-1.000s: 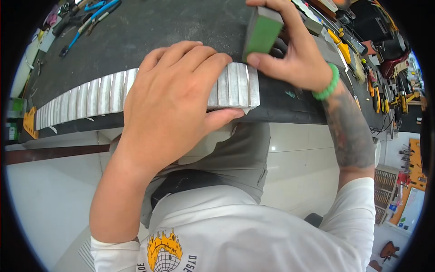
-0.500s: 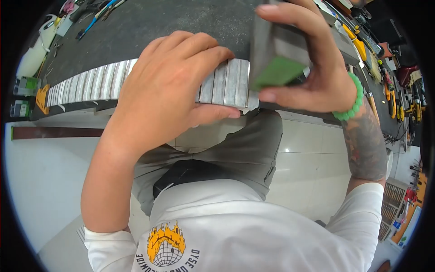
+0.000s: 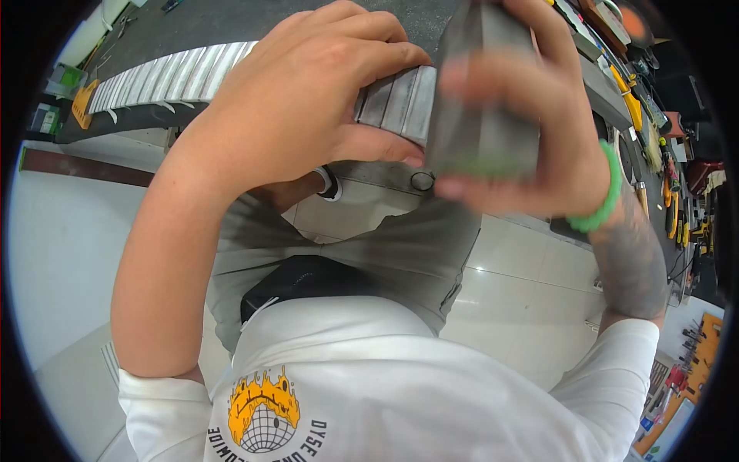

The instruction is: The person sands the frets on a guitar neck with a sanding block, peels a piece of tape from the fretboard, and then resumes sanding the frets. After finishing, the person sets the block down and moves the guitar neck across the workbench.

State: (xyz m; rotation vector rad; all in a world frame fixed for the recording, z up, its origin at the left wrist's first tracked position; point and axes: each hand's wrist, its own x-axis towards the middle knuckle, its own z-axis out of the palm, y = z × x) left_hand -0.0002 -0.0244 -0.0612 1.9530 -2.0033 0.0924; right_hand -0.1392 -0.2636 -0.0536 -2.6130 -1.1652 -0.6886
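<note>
A guitar neck (image 3: 165, 77), its fretboard covered in silvery tape strips between the frets, runs from the left to the middle of the head view. My left hand (image 3: 300, 92) wraps over it near its right end, fingers on the far edge and thumb along the near edge. My right hand (image 3: 550, 115), blurred by motion, grips a grey block (image 3: 485, 135) with a trace of green along its lower edge. The block overlaps the right end of the neck in this view. A yellow end piece (image 3: 83, 105) sits at the neck's far left end.
The dark workbench (image 3: 223, 19) extends behind the neck. Yellow-handled tools (image 3: 627, 92) and other hand tools line the right side. Below are my lap and the tiled floor (image 3: 508, 308). A dark red bar (image 3: 85, 165) lies at the left.
The view has shifted, so the neck appears higher. My right hand has moved the block lower relative to the neck and turned it, so its green face hardly shows. My left hand keeps its grip.
</note>
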